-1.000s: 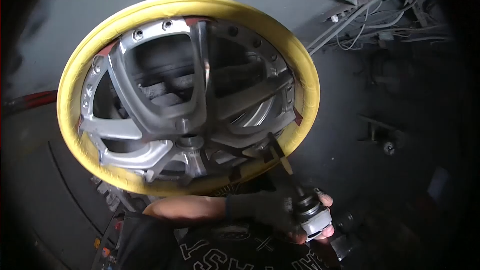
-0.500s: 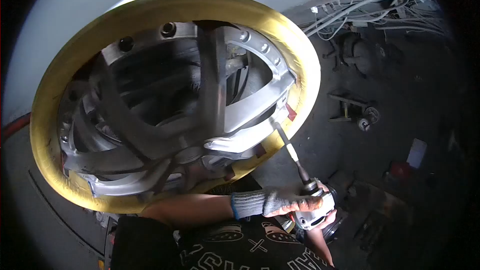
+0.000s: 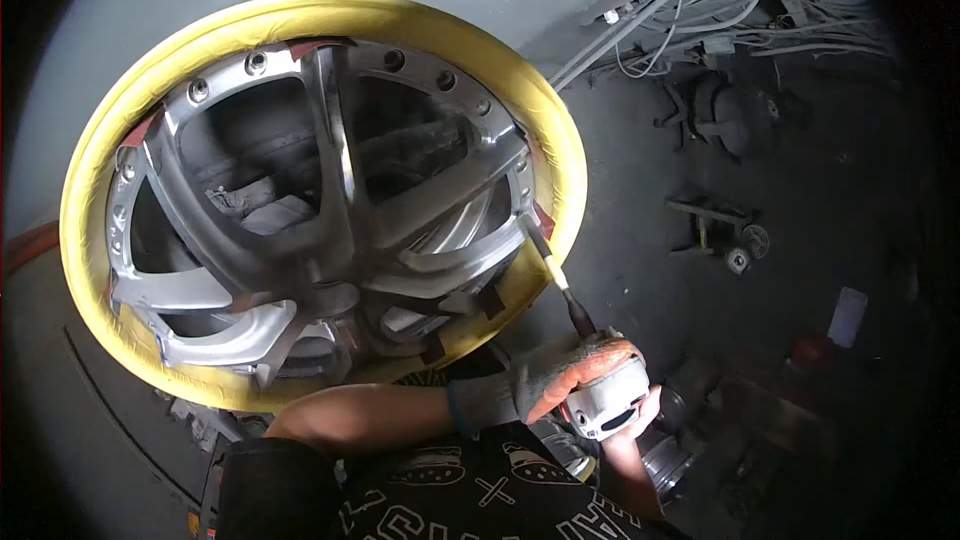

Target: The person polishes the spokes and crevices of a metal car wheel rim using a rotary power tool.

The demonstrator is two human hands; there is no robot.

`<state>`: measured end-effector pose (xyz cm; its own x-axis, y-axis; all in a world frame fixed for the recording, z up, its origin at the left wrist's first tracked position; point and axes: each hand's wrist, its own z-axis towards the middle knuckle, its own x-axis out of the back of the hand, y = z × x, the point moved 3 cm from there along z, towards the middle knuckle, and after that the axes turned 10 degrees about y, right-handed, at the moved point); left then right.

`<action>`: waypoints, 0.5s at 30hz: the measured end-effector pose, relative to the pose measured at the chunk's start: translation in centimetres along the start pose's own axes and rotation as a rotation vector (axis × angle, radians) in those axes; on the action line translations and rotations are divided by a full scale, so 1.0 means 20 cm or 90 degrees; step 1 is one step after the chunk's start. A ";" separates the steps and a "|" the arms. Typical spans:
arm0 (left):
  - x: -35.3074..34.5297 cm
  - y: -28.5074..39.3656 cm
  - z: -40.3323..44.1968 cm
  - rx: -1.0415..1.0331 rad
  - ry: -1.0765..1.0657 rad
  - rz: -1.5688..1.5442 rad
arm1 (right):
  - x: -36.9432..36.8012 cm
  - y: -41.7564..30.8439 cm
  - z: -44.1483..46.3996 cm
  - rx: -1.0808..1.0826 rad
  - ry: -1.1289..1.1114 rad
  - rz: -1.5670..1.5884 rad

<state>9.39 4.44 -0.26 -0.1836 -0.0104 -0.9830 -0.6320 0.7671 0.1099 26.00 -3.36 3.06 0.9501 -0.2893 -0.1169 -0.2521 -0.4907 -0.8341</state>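
Note:
A large metal wheel (image 3: 349, 190) with thick spokes fills the left half of the view. Its outer lip (image 3: 572, 170) is covered in yellow, with small dark red patches along the inner edge. My left hand (image 3: 575, 375), in a grey glove with orange fingers, is closed over the front of a white-bodied grinder (image 3: 612, 402). Below it my bare right hand (image 3: 640, 418) grips the grinder's body, its fingers partly hidden. The long shaft (image 3: 553, 268) points up and left, its tip at the wheel's right side near a spoke end.
Cables (image 3: 700, 25) run along the wall at the upper right. On the dark floor stand a small wheeled frame (image 3: 715, 225) and a pale flat piece (image 3: 847, 317). Another metal wheel (image 3: 668, 465) sits behind my right arm. A red hose (image 3: 30, 243) lies at the left.
The wheel appears turned and lower in tilt, its spokes in different positions. My gloved hand now wraps higher over the grinder, and grinder and shaft have shifted left in view.

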 end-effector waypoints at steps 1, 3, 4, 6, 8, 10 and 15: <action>0.01 -0.02 0.02 -0.041 0.025 0.033 | 0.00 0.00 0.00 -0.047 -0.001 0.058; 0.00 0.11 0.00 -0.161 -0.017 0.293 | 0.01 0.01 0.04 -0.080 -0.049 0.085; 0.03 0.05 0.01 -0.252 -0.031 0.367 | 0.01 0.02 0.06 -0.096 -0.072 0.097; 0.10 -0.08 0.04 -0.445 -0.024 0.513 | 0.14 0.12 0.11 -0.059 -0.015 0.065; 0.27 -0.32 0.13 -0.115 0.063 0.038 | -0.02 -0.04 0.12 -0.029 0.004 0.020; 0.18 -0.16 0.15 -0.300 0.005 0.372 | -0.05 -0.08 0.16 0.041 -0.041 -0.065; 0.22 -0.20 0.15 -0.240 0.055 0.386 | -0.10 -0.12 0.21 0.130 -0.100 -0.068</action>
<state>13.42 3.22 -5.49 -0.6338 0.2840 -0.7194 -0.6142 0.3804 0.6914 25.38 1.80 3.09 0.9902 -0.1057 -0.0912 -0.1215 -0.3318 -0.9355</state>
